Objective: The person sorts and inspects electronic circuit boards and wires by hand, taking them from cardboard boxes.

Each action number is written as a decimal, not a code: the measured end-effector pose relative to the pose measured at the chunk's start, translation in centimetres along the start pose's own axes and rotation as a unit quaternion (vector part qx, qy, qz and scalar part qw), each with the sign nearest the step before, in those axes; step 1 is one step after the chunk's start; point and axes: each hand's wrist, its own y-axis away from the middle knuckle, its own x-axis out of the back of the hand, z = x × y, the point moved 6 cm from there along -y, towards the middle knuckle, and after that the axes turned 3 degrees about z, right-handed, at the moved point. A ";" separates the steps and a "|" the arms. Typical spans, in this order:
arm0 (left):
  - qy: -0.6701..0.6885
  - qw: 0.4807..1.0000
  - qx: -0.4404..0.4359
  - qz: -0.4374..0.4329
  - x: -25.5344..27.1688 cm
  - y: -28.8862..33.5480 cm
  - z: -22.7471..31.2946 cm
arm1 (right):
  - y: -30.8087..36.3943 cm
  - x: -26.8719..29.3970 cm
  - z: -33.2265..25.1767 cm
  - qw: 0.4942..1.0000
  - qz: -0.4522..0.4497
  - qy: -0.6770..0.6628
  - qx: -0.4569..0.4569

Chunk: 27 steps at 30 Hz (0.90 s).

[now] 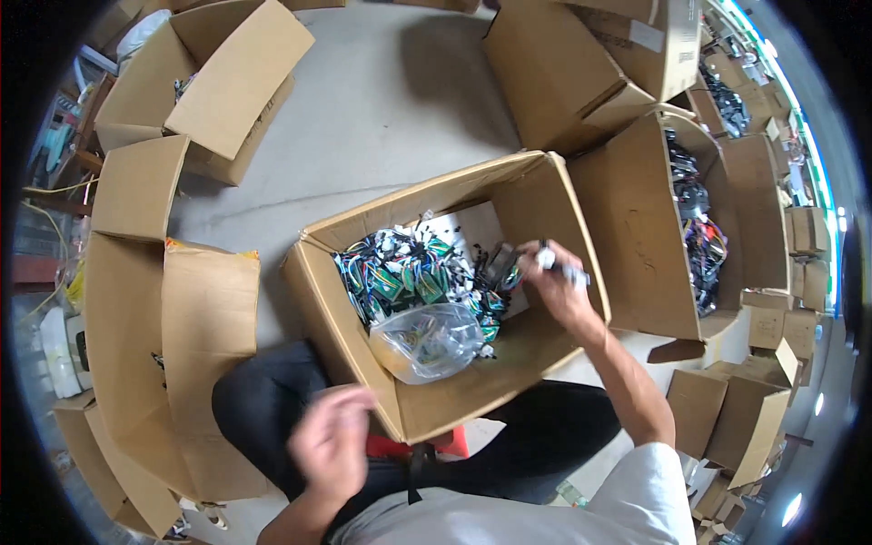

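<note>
In front of me stands an open cardboard box (318,272) with a jumbled heap of green circuit boards with coloured wires (409,272) and white plugs. A clear plastic bag (431,343) lies on the near part of the heap, small pieces showing through it. My right hand (561,289) is over the box's right side, closed around small black-and-white pieces (548,258) that look like plugs or cable ends; their exact kind is unclear. Dark wired parts (501,268) lie just left of its fingers. Outside the near left corner, my left hand (331,440) is smeared by motion, its fingers unreadable.
Another open carton (627,227) on the right holds black cables and parts (698,236). To the left stand more open cartons (209,354), with another carton (236,82) at the far left. Grey floor (363,109) lies beyond the box. My legs (272,400) flank its near side.
</note>
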 end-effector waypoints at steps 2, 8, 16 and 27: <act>0.310 0.901 0.262 -0.155 -8.9 0.2 -4.4 | 6.3 0.5 -7.0 0.973 -0.027 0.103 0.207; 0.457 0.760 0.382 -0.260 -15.2 3.1 -8.3 | 20.9 -2.2 -16.3 0.825 -0.253 0.331 0.383; 0.490 0.800 0.259 -0.229 -9.9 5.9 -4.6 | 23.2 -2.1 -15.5 0.928 -0.122 0.161 0.312; 0.383 0.910 0.110 -0.116 -3.8 7.6 -3.5 | 21.5 -4.1 -7.1 0.871 0.134 -0.440 -0.172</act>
